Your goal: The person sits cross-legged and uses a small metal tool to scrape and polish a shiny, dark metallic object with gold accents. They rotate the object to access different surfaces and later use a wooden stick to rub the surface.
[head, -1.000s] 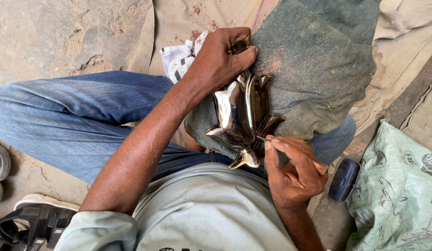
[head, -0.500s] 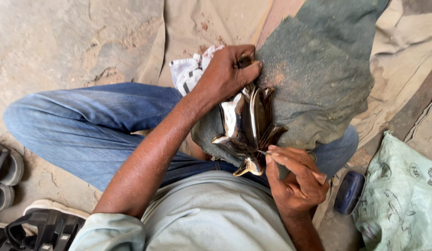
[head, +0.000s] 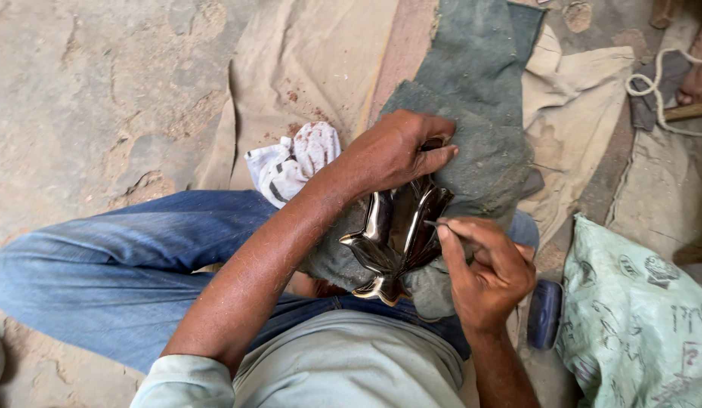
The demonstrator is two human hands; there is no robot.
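Dusty floor (head: 86, 98), brown cloths. Shiny metal leaf (head: 396, 234) on lap, over gray cloth (head: 472, 128). Left hand (head: 392, 151) bent down, fingers pinching top edge. Right hand (head: 487, 272) curled tight around maybe a thin tool. Farther up than before.

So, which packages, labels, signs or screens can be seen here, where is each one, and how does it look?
Printed sack: lies on the ground at lower right, beside the right hand; soft, crumpled bag, pale green with dark printed pictures and lettering.
Patterned cloth: bunched above the blue-jeaned leg, left of the left hand; white with dark marks and reddish stains; whether it is packaging cannot be told.
No signs or screens are in view.
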